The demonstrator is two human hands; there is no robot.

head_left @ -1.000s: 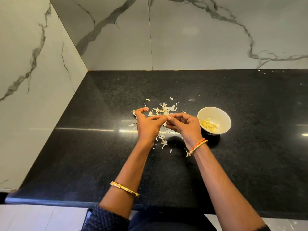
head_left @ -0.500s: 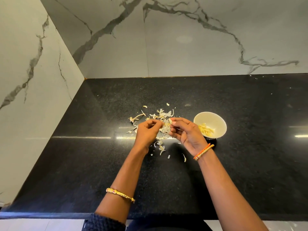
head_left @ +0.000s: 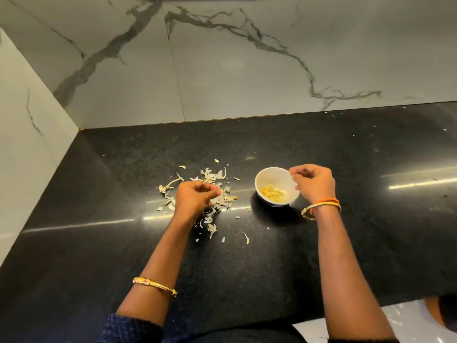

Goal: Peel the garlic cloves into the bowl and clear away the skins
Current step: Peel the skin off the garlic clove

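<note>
A small white bowl stands on the black counter and holds several peeled yellowish garlic cloves. My right hand hovers over the bowl's right rim, its fingers loosely curled and nothing visible in them. Left of the bowl lies a scatter of papery garlic skins. Over that pile my left hand is low, its fingers curled and the thumb pinching a pale piece of skin.
The black stone counter runs into a corner of marble walls at the left and back. A few stray skin flakes lie nearer me. The counter's front edge crosses the lower right, with pale floor beyond.
My hands have separated. The right hand moved right from the pile to above the bowl, and the left hand stayed low over the skins.
</note>
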